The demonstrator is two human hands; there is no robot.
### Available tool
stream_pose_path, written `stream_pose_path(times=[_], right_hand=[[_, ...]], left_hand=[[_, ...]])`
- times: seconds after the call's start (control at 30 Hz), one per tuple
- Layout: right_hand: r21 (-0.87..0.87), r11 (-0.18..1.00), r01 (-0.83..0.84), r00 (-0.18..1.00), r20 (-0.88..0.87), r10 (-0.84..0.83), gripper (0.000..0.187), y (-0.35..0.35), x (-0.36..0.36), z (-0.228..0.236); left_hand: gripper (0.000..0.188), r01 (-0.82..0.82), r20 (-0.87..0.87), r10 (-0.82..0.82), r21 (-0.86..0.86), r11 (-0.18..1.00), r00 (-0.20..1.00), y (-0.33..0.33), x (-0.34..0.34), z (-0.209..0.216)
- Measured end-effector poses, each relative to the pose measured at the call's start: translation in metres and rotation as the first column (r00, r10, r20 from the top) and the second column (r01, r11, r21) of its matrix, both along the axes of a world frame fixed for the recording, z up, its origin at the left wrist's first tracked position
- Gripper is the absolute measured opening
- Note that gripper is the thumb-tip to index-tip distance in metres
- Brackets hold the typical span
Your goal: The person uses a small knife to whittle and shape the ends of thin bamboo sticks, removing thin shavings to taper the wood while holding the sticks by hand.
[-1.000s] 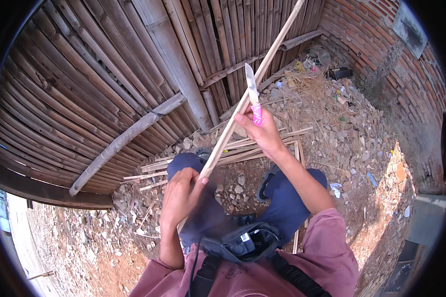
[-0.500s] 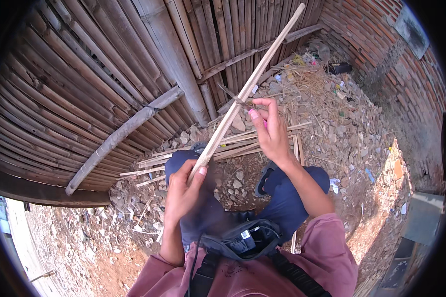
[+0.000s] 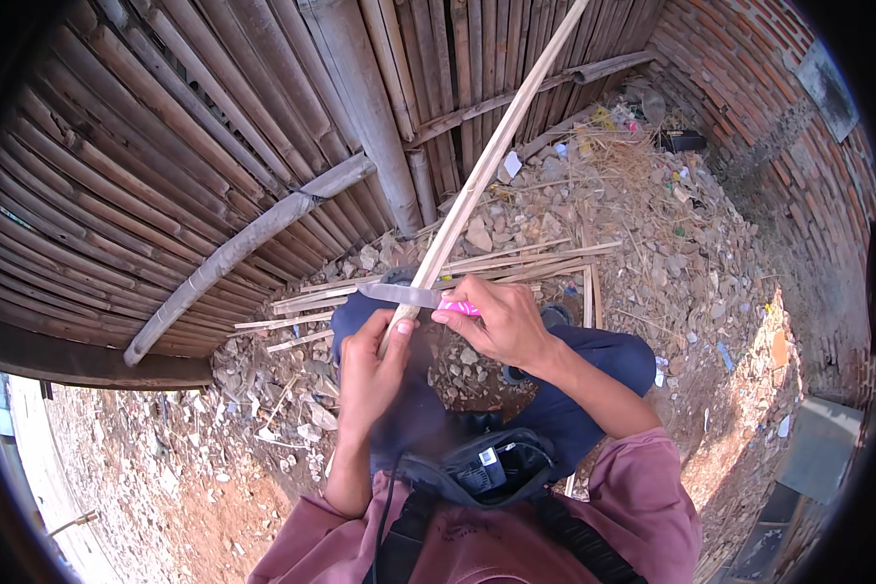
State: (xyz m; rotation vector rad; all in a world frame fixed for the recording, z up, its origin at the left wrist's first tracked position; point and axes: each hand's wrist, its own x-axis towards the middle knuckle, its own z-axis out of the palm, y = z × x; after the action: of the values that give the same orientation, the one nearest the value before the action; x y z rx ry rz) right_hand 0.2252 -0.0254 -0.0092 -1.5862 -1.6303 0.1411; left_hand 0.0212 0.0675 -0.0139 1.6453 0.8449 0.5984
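A long pale bamboo strip slants up and to the right in front of me, its far end reaching the top edge of the view. My left hand is closed around its near end, thumb along the strip. In my right hand is a knife with a pink patterned handle, the fingers wrapped round it. The knife's blade lies across the strip just beyond my left thumb and points left. Whether the edge bites into the strip, I cannot tell.
Several pale strips lie on the rubble beyond my knees. A bamboo wall rises at the left, and a brick wall stands at the right. An open black pouch rests at my waist.
My right hand and the knife have come down the strip toward my left hand. The blade now lies flatter across it. My left hand still grips the near end.
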Motion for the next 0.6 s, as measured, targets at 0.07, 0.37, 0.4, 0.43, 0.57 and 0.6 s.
stream_pose_path(times=[0.07, 0.37, 0.4, 0.43, 0.57, 0.6], right_hand=[[-0.022, 1.000, 0.017, 0.999, -0.037, -0.018, 0.033, 0.000, -0.001, -0.004], [0.084, 0.996, 0.039, 0.999, -0.038, -0.036, 0.034, 0.003, -0.011, 0.000], [0.103, 0.994, 0.044, 0.999, -0.029, -0.042, 0.032, 0.003, -0.012, 0.001], [0.121, 0.991, 0.050, 0.999, -0.020, -0.047, 0.031, 0.003, -0.013, 0.002], [0.197, 0.977, 0.078, 0.997, 0.011, -0.082, 0.025, 0.008, -0.014, -0.003], [0.204, 0.976, 0.081, 0.996, 0.020, -0.087, 0.025, 0.008, -0.014, -0.004]], left_hand=[[0.023, -0.037, -0.009, 0.037, -0.001, 0.999, 0.999, -0.002, 0.002, 0.003], [0.026, -0.086, -0.047, 0.092, 0.123, 0.989, 0.995, -0.007, 0.008, 0.003], [0.025, -0.088, -0.052, 0.095, 0.136, 0.987, 0.994, -0.008, 0.008, 0.002], [0.025, -0.089, -0.057, 0.099, 0.149, 0.985, 0.993, -0.009, 0.008, 0.002], [0.025, -0.098, -0.052, 0.109, 0.172, 0.980, 0.993, -0.010, 0.009, 0.003], [0.027, -0.103, -0.044, 0.112, 0.177, 0.979, 0.993, -0.010, 0.010, 0.005]])
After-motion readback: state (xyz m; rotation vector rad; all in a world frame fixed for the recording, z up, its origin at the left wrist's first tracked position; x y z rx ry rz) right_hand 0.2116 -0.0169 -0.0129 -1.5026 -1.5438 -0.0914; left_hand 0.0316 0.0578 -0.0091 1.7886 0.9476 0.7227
